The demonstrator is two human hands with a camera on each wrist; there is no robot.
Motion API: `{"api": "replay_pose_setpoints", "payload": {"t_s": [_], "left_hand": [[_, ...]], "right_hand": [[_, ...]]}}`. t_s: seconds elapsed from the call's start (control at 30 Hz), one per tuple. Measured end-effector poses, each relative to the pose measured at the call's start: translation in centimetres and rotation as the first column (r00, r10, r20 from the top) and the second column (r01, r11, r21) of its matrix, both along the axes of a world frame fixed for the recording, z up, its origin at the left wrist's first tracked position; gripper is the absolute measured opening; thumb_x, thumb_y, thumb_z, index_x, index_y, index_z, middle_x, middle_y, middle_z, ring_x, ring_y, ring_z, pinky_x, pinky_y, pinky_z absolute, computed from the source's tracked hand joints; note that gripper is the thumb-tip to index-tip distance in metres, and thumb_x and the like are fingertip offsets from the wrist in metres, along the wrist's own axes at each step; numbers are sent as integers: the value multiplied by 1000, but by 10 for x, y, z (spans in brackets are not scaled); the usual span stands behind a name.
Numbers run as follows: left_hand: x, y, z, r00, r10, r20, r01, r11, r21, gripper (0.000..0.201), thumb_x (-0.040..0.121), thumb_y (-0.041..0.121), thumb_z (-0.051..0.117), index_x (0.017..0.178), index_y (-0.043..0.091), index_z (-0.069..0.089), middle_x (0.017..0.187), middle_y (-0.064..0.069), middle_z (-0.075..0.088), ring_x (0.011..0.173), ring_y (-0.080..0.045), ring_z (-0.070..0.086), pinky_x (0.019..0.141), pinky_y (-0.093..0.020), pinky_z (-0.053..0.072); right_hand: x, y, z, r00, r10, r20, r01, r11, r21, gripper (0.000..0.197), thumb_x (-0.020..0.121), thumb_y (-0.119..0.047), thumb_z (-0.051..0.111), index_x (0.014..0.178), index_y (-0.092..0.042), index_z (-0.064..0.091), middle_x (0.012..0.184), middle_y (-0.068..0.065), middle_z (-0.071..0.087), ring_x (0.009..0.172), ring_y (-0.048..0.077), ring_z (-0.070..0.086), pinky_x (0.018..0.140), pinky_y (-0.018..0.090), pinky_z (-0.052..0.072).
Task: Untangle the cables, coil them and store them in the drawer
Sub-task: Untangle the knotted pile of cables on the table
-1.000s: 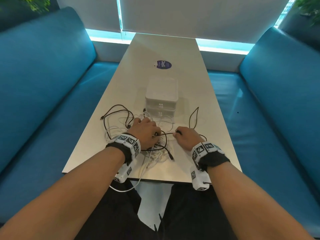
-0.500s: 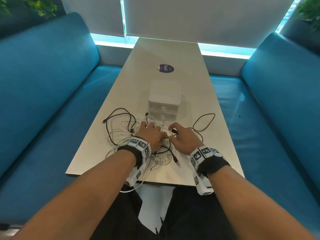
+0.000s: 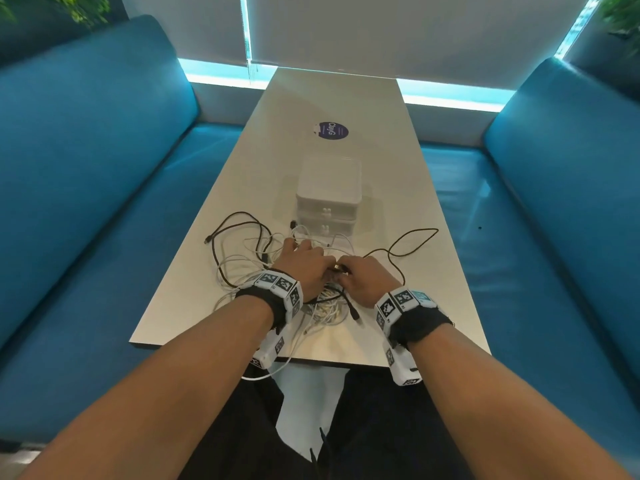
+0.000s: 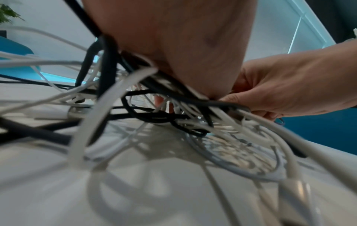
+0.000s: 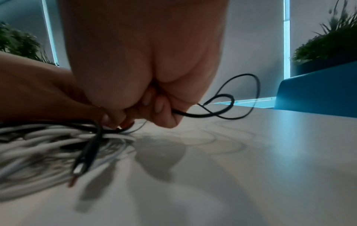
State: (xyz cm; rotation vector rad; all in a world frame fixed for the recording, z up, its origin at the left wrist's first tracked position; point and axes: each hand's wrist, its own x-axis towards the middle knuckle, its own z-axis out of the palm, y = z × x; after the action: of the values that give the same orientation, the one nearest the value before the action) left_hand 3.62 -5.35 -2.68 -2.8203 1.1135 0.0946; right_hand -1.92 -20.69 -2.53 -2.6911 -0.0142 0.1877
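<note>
A tangle of black and white cables (image 3: 263,268) lies near the front of the table (image 3: 408,188). My left hand (image 3: 313,263) rests on top of the tangle, its fingers curled into the strands; in the left wrist view the cables (image 4: 154,94) run under its palm. My right hand (image 3: 360,275) meets it from the right and grips a thin black cable (image 5: 195,114), which loops away to the right (image 3: 412,244). A black plug (image 3: 354,311) lies free between my wrists. Behind the tangle stands the white two-drawer unit (image 3: 328,188), both drawers closed.
A round dark sticker (image 3: 332,130) sits on the table beyond the drawer unit. Blue sofas flank the table on the left (image 3: 86,150) and right (image 3: 571,168). One white cable (image 3: 266,374) hangs over the front edge toward my lap.
My right hand has moved left until it meets my left hand over the tangle. The black cable's loop has spread out wider to the right.
</note>
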Motion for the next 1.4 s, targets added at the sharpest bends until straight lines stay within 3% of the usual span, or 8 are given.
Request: {"api": "replay_pose_setpoints", "payload": {"t_s": [0.43,0.57,0.7,0.87,1.03,1.17,1.33,1.4], "left_hand": [[9,8,10,998,-61,-12,61,998,-5,35,95,55,36,111,39,63,113,9,62,118,-23,47,104,-57,21],[4,4,9,998,-58,-15,58,998,-5,34,97,49,36,113,37,64,115,6,60,117,-23,46,105,-55,21],[3,-1,8,999,-35,2,35,999,-21,30,99,42,41,113,31,64,119,0,58,117,-26,47,102,-52,27],[2,-2,5,1000,-7,-8,7,1000,-19,30,101,40,38,115,30,63,113,-1,60,115,-27,47,99,-51,26],[4,-5,9,999,-19,-32,17,998,-66,23,98,41,43,110,30,60,106,2,62,110,-25,49,100,-50,27],[13,6,13,976,19,-219,-71,969,-235,24,88,41,56,105,32,41,94,9,61,102,-21,47,100,-44,32],[33,34,15,958,60,-280,-132,960,-246,18,85,45,63,92,50,47,95,19,57,105,-17,48,97,-41,35],[34,37,14,962,69,-263,-131,966,-225,14,88,36,60,90,47,52,97,18,54,108,-18,49,101,-40,33]], "right_hand": [[-5,-38,13,988,-109,-112,123,985,122,24,94,-37,62,92,-15,71,79,-3,63,77,14,56,59,19,34],[-7,-32,5,980,-175,-99,181,982,58,22,94,-38,59,94,-18,68,92,3,69,90,22,62,69,28,43],[-8,-13,2,980,-199,0,199,979,32,25,96,-35,53,115,-22,62,107,9,70,102,30,63,84,37,51],[-11,-3,5,975,-200,98,201,980,9,21,93,-36,55,111,-26,53,95,6,69,88,28,63,78,40,54],[-2,4,3,993,-93,67,97,994,-50,17,95,-33,53,100,-23,66,95,7,70,90,28,64,72,36,50],[-1,3,1,997,-71,34,73,996,-53,19,97,-35,52,83,-23,58,87,10,68,82,31,62,67,37,49],[-4,-7,0,991,-121,50,123,992,-24,26,101,-33,46,88,-14,58,88,14,68,83,34,62,70,39,51],[-5,-8,-1,990,-128,61,129,991,-15,28,101,-32,44,93,-11,60,88,14,68,83,34,62,71,39,52]]}}
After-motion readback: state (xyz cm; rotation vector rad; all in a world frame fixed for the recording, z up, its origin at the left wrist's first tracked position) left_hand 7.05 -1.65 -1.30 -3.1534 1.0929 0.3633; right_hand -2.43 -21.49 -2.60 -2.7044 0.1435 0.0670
